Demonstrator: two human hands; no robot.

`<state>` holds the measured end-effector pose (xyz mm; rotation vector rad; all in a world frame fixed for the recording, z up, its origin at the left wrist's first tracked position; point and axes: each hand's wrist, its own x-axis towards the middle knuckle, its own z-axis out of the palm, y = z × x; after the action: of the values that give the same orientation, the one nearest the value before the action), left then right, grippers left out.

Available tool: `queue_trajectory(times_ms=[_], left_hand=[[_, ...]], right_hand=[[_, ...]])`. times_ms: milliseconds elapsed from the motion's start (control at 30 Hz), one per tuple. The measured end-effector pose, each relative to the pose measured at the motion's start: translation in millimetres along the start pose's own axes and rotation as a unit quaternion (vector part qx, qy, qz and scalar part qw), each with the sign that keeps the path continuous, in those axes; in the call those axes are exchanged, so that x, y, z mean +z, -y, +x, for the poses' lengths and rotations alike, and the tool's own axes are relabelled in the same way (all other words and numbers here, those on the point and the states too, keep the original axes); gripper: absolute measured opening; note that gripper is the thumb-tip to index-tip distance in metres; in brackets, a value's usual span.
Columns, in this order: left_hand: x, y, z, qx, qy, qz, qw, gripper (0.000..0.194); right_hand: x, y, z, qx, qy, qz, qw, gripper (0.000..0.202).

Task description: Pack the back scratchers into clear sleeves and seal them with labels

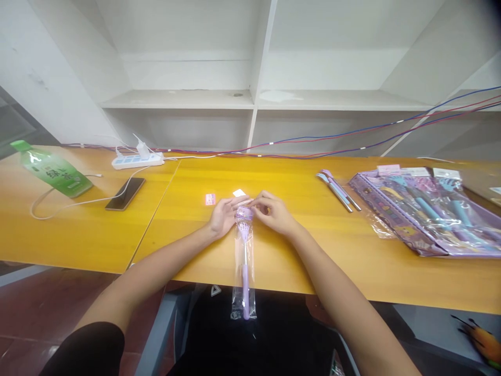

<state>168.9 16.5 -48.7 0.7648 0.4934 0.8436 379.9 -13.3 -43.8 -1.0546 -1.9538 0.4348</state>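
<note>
Holding one bag (236, 297), left hand (224, 216) and right hand (274, 213), grip narrow; one purple scratcher (245, 284) inside

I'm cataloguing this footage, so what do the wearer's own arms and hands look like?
The left hand and right hand are gloveless, with no watch on either wrist. A black sleeve ends near the left elbow; no sleeve shows on the right arm.

Bright diffuse light, soft blur overall, faint tabletop glare, wide-angle stretching at edges
</note>
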Motion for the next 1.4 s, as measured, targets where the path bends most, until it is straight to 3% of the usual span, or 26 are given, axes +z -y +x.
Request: queue_trajectory(times_ms=[267, 467, 600, 833, 967, 1167, 1300, 1400], left_hand=[[-0.2, 0, 0, -0.008, -0.004, 0.002, 1.000, 0.054], [0.5, 1, 0, -0.002, -0.005, 0.008, 1.000, 0.051], [0.0, 2, 1, 0.002, 0.009, 0.017, 1.000, 0.052], [-2.8, 3, 3, 0.005, 0.026, 0.025, 0.999, 0.051], [0.2, 4, 2, 0.033, 0.033, 0.056, 0.997, 0.045], [-1.8, 11, 1, 0.062, -0.015, 0.148, 0.987, 0.087], [-8.9, 15, 4, 0.020, -0.042, 0.161, 0.986, 0.076], [-11.2, 16, 6, 0.041, -0.043, 0.159, 0.986, 0.058]], right_hand=[[0, -1, -1, -0.001, -0.020, -0.001, 1.000, 0.017], [3, -1, -3, 0.017, 0.029, 0.021, 0.999, 0.020], [6, -2, -3, 0.034, 0.028, 0.027, 0.999, 0.019], [11, -15, 0, 0.099, -0.007, 0.060, 0.993, 0.045], [11, -18, 1, 0.090, -0.021, 0.026, 0.995, 0.026], [7, -17, 3, 0.071, -0.054, 0.003, 0.996, 0.013], [5, -13, 2, 0.062, -0.049, 0.015, 0.997, 0.018], [5, -9, 1, 0.050, -0.023, 0.033, 0.998, 0.022]])
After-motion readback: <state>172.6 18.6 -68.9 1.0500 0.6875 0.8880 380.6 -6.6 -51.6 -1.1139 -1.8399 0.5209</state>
